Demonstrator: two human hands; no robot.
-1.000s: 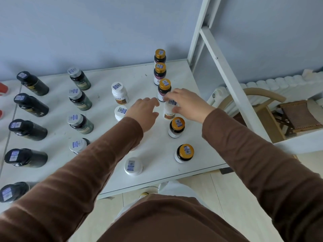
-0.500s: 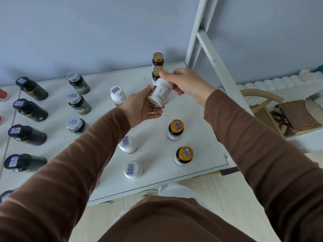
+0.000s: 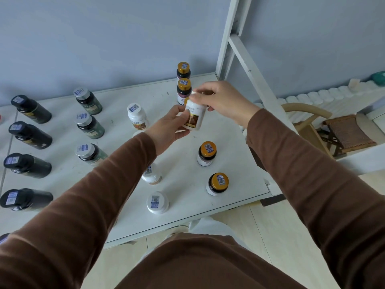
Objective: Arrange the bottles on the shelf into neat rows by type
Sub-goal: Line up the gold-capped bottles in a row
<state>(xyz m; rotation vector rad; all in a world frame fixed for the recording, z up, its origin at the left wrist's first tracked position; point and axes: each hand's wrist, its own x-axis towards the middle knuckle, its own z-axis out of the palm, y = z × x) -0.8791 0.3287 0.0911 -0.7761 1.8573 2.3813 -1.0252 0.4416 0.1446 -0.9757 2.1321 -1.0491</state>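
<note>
Above the white shelf (image 3: 233, 170) I hold a white bottle (image 3: 194, 116) with a brown label in both hands. My left hand (image 3: 167, 130) grips its lower side and my right hand (image 3: 220, 101) pinches its cap. Other white bottles (image 3: 136, 116) stand in a middle column down to the front one (image 3: 157, 202). Gold-capped dark bottles (image 3: 183, 69) stand in a right column, with two more nearer me (image 3: 207, 153) (image 3: 217, 183). Silver-capped green bottles (image 3: 87, 101) and black bottles (image 3: 31, 109) form columns at the left.
A white metal frame post (image 3: 229, 34) with a slanting brace rises at the shelf's back right corner. To the right stand a wooden chair (image 3: 306, 115) and a woven stool (image 3: 348, 133). The grey wall is behind; pale floor lies below the shelf's front edge.
My right hand took the white bottle from beside the gold-capped ones and lifted it. My left hand has come under it, and the bottle now stands more upright between both hands.
</note>
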